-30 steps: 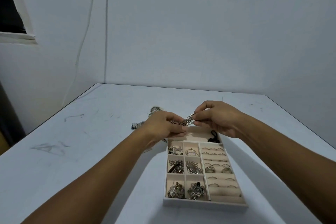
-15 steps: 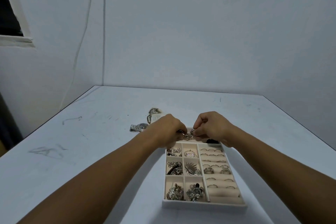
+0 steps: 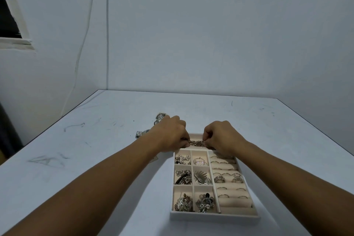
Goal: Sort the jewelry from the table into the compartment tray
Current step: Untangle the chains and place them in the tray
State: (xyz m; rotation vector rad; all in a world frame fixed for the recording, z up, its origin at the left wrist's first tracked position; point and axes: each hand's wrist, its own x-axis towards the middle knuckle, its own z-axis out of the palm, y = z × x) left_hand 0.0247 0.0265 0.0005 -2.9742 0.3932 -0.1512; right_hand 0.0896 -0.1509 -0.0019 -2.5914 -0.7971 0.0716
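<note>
1. Nearest the person, the tray [image 3: 214, 216] sits on the table [image 3: 95, 159], and its front row is filled: a glittery cluster [image 3: 183, 203] lies in the front left square and a darker tangle of pieces [image 3: 205, 201] in the square beside it.
2. One row further back in the tray, a mixed heap with a dark clip [image 3: 183, 176] fills the left square and a leaf-shaped piece [image 3: 202, 177] the next one; the row behind that holds small loose pieces and a thin hoop [image 3: 200, 161].
3. Down the tray's right side, the padded rolls carry many rings [image 3: 228, 177], with several slots near the front looking free.
4. Over the tray's long back compartment, the left hand [image 3: 170, 136] and the right hand [image 3: 222, 137] each pinch one end of a chain [image 3: 196, 142] between closed fingertips; it is stretched low between them, just above or touching the lining, I cannot tell which.
5. Beyond the tray's far left corner, a watch [image 3: 142, 133] lies on the table, partly hidden by the left hand, and further back sits another small silvery piece [image 3: 160, 117].
6. Judged from this, the sorting is well advanced: most compartments hold something, the chain is being laid in, and at least those two pieces on the table are left.
7. No brand, label or writing can be read on the tray, the jewelry or the table; the table shows only scuff marks.
</note>
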